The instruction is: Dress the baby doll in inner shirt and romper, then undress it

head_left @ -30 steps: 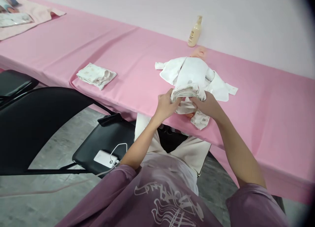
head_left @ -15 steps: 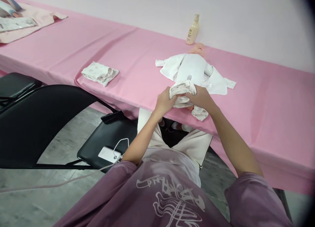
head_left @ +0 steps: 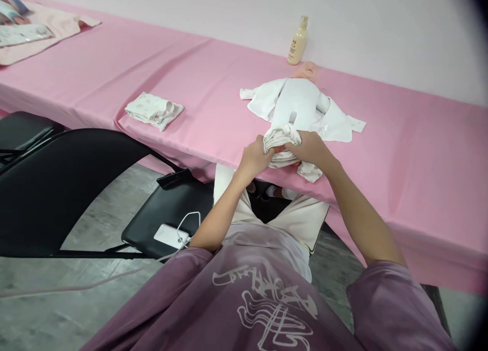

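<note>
Pink-clothed table (head_left: pixel 190 87) bears the doll (head_left: pixel 297 104), lying flat by the front edge. At the doll's legs, left hand (head_left: pixel 253 160) and right hand (head_left: pixel 310 148) clamp their fingers on a bunched garment (head_left: pixel 280 137), gathered short so its opening is held spread.

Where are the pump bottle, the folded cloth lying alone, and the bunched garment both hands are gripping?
pump bottle (head_left: pixel 295 48), head view, on its cream body.
folded cloth (head_left: pixel 153 109), head view, on its top face.
bunched garment (head_left: pixel 280 135), head view, on its gathered folds.

Pink tablecloth (head_left: pixel 160 71); white doll garment (head_left: pixel 301 107); cream bottle (head_left: pixel 297 42).
</note>
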### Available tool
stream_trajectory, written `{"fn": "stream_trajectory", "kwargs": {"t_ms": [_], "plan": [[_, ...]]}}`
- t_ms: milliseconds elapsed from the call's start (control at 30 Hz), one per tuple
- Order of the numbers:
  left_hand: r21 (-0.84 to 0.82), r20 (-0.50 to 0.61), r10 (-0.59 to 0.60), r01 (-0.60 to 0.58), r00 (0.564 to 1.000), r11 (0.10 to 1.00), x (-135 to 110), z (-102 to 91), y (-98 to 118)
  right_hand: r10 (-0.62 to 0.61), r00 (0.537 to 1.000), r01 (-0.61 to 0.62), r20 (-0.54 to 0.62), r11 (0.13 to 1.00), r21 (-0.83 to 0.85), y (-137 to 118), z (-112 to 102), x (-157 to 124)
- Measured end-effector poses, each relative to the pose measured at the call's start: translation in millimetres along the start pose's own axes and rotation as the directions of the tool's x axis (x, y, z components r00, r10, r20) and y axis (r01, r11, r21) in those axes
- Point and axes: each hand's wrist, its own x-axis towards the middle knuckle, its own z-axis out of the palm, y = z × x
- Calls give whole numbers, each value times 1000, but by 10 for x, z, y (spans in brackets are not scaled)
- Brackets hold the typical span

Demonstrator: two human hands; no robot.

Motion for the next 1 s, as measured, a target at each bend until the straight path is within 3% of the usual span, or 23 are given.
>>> {"fn": "stream_trajectory", "kwargs": {"t_ms": [333, 600, 667, 767, 900, 1000], "plan": [[261, 39, -47, 35, 998, 965, -33, 12, 36, -14, 997, 22, 71, 994, -108, -142, 67, -29], [291, 62, -34, 14, 997, 957, 8, 10, -56, 0, 999, 10, 52, 983, -184, -132, 174, -15], [221, 68, -45, 29, 997, 975, 42, 8, -118, 45, 998, -35, 49, 984, -176, -150, 186, -15], [-19, 98, -39, 41, 994, 999, 107, -2, -225, 91, 995, -86, 43, 990, -112, -161, 184, -11], [-378, 104, 74, -30, 992, 925, 185, -12, -312, 127, 991, -130, 36, 986, 101, -127, 132, -40], [-472, 74, 96, -50, 993, 880, 214, -6, -303, 127, 992, -129, 23, 960, 250, -94, 72, -80]]}}
